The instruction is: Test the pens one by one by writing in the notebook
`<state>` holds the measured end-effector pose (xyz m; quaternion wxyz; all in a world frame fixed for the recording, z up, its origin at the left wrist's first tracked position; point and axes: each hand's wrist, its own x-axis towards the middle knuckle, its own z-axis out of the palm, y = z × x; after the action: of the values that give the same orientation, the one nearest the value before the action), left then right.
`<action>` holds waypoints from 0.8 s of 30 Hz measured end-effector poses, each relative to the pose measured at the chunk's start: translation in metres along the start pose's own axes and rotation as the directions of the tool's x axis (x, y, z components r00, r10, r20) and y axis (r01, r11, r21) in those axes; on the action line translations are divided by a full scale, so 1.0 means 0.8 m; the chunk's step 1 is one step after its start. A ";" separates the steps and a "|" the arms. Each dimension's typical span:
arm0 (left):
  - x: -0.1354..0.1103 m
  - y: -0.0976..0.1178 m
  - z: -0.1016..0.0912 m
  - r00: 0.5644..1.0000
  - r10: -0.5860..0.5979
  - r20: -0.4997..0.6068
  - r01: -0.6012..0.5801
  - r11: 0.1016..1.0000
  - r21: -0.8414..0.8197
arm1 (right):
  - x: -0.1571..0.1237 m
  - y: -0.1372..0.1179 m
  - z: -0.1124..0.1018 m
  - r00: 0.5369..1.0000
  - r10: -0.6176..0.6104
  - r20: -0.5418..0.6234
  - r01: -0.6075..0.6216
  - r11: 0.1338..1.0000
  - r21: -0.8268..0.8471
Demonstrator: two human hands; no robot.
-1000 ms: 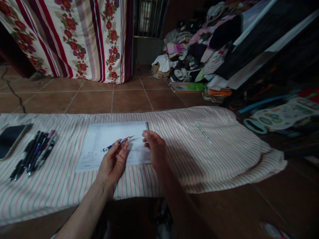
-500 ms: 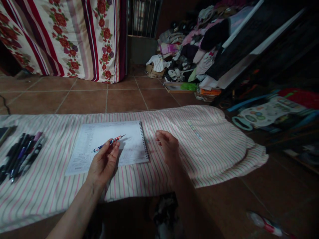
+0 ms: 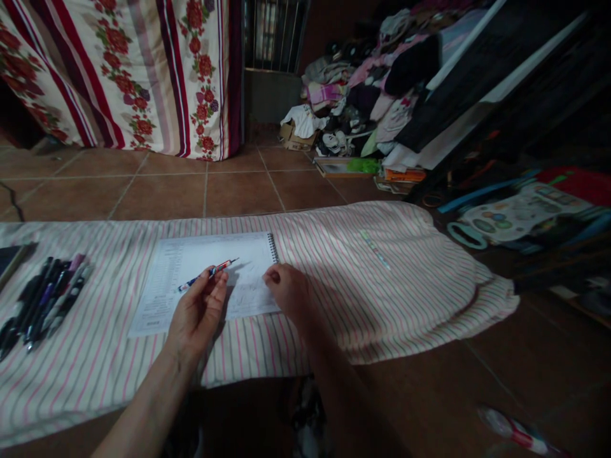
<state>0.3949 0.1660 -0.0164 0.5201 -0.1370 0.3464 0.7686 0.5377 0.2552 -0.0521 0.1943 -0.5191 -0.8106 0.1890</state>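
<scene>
Two hands are in the frame, and between them I see one pen held up. The left hand (image 3: 199, 313), low and left of the middle, grips the pen (image 3: 223, 266) with its thumb and fingers. The pen is red and blue, and its thin dark tip points up and to the right. It is over the one pad (image 3: 205, 251), in the middle left of the frame.

The right hand (image 3: 289, 287), near the middle, has its fingers curled in, by the right edge of the pad. I cannot tell if it pinches some small thing or nothing, or if it touches the page. One row of rings (image 3: 273, 247) runs down that edge.

All this is on one cloth (image 3: 410, 299) with pink and grey stripes. At the left lies one bunch of pens (image 3: 45, 302) (they overlap, so I cannot count them all), and one phone (image 3: 10, 262) is cut off by the left edge. One thin strip (image 3: 375, 250) lies right of the middle.

One curtain (image 3: 162, 76) with red flowers hangs at the upper left. One big heap of clothes (image 3: 377, 83) fills the upper right.
</scene>
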 end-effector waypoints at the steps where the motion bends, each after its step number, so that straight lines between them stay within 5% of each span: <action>1: -0.001 0.001 0.000 1.000 0.001 -0.004 -0.001 1.000 -0.002 | 0.000 -0.001 0.002 1.000 0.001 0.007 0.000 1.000 -0.024; 13: -0.001 0.010 -0.004 0.999 -0.019 0.031 0.019 1.000 -0.003 | -0.001 -0.014 0.006 1.000 0.001 -0.009 -0.002 0.991 -0.135; 24: -0.001 0.007 -0.003 0.999 -0.015 0.032 0.015 1.000 0.005 | 0.007 0.010 -0.016 0.980 0.092 -0.177 -0.054 0.977 0.207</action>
<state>0.3898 0.1626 -0.0150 0.5316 -0.1260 0.3388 0.7660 0.5482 0.2648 -0.0450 0.3134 -0.5417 -0.7460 0.2276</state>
